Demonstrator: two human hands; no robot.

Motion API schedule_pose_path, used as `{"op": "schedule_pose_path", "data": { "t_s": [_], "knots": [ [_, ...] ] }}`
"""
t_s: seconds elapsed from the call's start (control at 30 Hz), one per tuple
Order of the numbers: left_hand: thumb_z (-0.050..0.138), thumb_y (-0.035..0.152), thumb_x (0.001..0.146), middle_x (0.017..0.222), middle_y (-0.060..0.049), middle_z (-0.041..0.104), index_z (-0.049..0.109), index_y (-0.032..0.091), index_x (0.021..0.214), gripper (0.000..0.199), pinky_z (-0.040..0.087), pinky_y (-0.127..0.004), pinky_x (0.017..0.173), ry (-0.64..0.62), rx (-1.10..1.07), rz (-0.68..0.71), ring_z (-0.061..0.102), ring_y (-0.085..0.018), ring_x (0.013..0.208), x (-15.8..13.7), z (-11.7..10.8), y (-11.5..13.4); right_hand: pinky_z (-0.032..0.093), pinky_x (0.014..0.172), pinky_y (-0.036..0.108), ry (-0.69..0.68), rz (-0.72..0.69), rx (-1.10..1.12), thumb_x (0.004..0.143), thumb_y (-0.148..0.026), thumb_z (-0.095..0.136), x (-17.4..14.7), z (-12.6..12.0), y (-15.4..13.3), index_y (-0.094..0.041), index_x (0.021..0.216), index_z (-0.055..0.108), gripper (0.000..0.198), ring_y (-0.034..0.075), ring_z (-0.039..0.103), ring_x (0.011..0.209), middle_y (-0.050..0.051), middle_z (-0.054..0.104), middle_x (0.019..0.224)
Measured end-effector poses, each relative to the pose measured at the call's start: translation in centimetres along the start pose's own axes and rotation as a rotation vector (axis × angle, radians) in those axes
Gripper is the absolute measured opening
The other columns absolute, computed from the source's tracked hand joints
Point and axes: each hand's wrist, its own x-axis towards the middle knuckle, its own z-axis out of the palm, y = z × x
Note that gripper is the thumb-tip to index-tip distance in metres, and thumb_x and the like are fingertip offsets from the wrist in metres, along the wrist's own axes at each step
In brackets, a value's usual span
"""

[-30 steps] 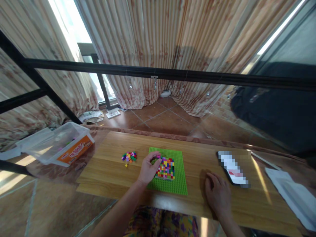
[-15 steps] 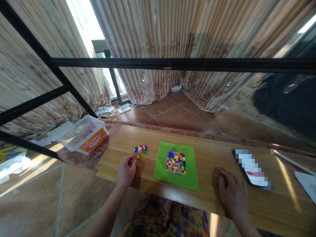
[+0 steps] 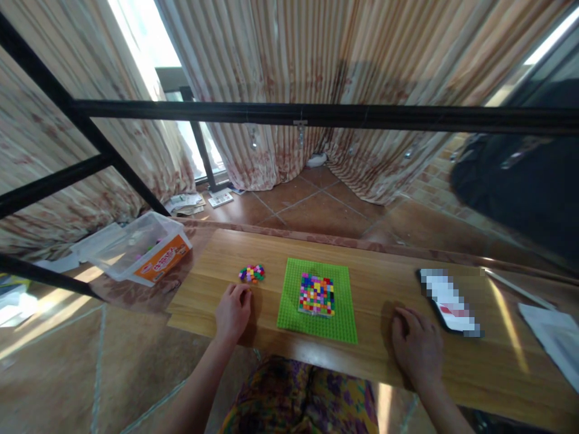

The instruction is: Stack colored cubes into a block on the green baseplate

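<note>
My left hand is on the left of the wooden table with its fingers curled together. At its fingertips a small yellow brick shows, mostly covered by them. Just beyond lies a loose pile of small coloured bricks. A green baseplate lies to the right of this hand, bearing a square, many-coloured brick mosaic with a pale lower edge. My right hand rests on the table between the baseplate and a phone, loosely bent, thumb apart from the index finger, nothing visible in it.
A clear plastic box with an orange label stands beyond the table's left end, a few coloured pieces inside. White paper lies at the table's right. A black metal rail crosses in front of striped curtains.
My left fingers have come up to the yellow brick, which lay apart from them and is now partly covered. My right hand keeps its pose; the whole view has shifted slightly.
</note>
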Motion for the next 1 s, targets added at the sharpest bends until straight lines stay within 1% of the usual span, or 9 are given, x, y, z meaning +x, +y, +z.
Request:
{"op": "schedule_pose_path", "data": {
  "t_s": [0.07,0.13,0.3,0.4,0.47,0.6,0.73,0.87,1.0],
  "knots": [
    [0.047,0.029,0.088,0.093,-0.008,0.067,0.065,0.021,0.091,0.020,0.050,-0.032,0.074,0.024,-0.062,0.006,0.065,-0.022,0.086,-0.2,0.1,-0.3,0.042,0.087,0.043,0.000,0.011,0.003,0.088,-0.032,0.043,0.0,0.0,-0.1,-0.017,0.104,0.065,0.031,0.027,0.055,0.100,0.013,0.065,0.108],
    [0.047,0.031,0.087,0.088,-0.007,0.068,0.063,0.020,0.091,0.020,0.051,-0.033,0.075,0.043,-0.138,-0.019,0.065,-0.022,0.082,-0.2,0.3,-0.6,0.043,0.088,0.043,0.002,0.013,0.010,0.088,-0.032,0.044,0.1,-0.1,-0.3,-0.017,0.104,0.065,0.030,0.026,0.055,0.101,0.013,0.065,0.108],
    [0.051,0.035,0.083,0.079,-0.004,0.067,0.061,0.020,0.094,0.021,0.052,-0.032,0.068,0.035,-0.305,-0.093,0.064,-0.020,0.069,-0.2,0.5,-1.0,0.043,0.090,0.043,0.012,0.019,0.020,0.088,-0.031,0.044,0.2,-0.1,-0.5,-0.018,0.104,0.065,0.029,0.025,0.054,0.102,0.012,0.065,0.108],
    [0.053,0.034,0.081,0.080,-0.003,0.066,0.059,0.020,0.097,0.022,0.052,-0.031,0.069,0.068,-0.377,-0.092,0.064,-0.019,0.070,0.0,0.8,-0.7,0.043,0.089,0.043,0.015,0.026,0.025,0.088,-0.031,0.044,0.2,-0.1,-0.6,-0.018,0.104,0.065,0.029,0.025,0.054,0.102,0.012,0.064,0.109],
    [0.053,0.034,0.081,0.084,-0.004,0.065,0.057,0.019,0.098,0.023,0.052,-0.031,0.071,0.096,-0.429,-0.065,0.064,-0.018,0.074,0.2,1.2,-0.2,0.043,0.089,0.042,0.011,0.025,0.031,0.089,-0.031,0.045,0.2,-0.1,-0.7,-0.018,0.104,0.065,0.029,0.024,0.054,0.102,0.012,0.064,0.109],
    [0.051,0.035,0.085,0.086,-0.004,0.064,0.057,0.019,0.094,0.019,0.052,-0.028,0.074,0.040,-0.544,0.028,0.063,-0.017,0.078,0.7,2.3,1.4,0.042,0.088,0.041,0.004,0.048,0.026,0.090,-0.029,0.044,0.3,-0.4,-1.1,-0.018,0.104,0.065,0.028,0.024,0.054,0.101,0.011,0.064,0.110],
    [0.052,0.035,0.088,0.088,-0.005,0.065,0.059,0.019,0.096,0.020,0.052,-0.028,0.074,0.003,-0.580,0.107,0.063,-0.017,0.081,1.3,2.8,3.8,0.042,0.088,0.040,0.004,0.054,0.034,0.090,-0.029,0.044,0.3,-0.4,-1.2,-0.018,0.105,0.064,0.027,0.023,0.053,0.102,0.011,0.064,0.111],
    [0.049,0.035,0.091,0.093,-0.005,0.068,0.062,0.020,0.103,0.024,0.052,-0.029,0.077,-0.024,-0.523,0.190,0.064,-0.018,0.083,1.9,2.2,6.7,0.042,0.089,0.041,0.010,0.057,0.049,0.090,-0.030,0.045,0.3,-0.4,-1.2,-0.019,0.106,0.064,0.027,0.023,0.053,0.103,0.011,0.064,0.111],
    [0.046,0.033,0.093,0.095,-0.006,0.071,0.064,0.020,0.099,0.024,0.051,-0.031,0.083,-0.055,-0.455,0.291,0.065,-0.019,0.088,2.3,1.5,9.1,0.043,0.089,0.041,0.003,0.062,0.052,0.090,-0.029,0.045,0.4,-0.6,-1.4,-0.019,0.106,0.064,0.027,0.023,0.053,0.103,0.011,0.064,0.110]
  ]
}}
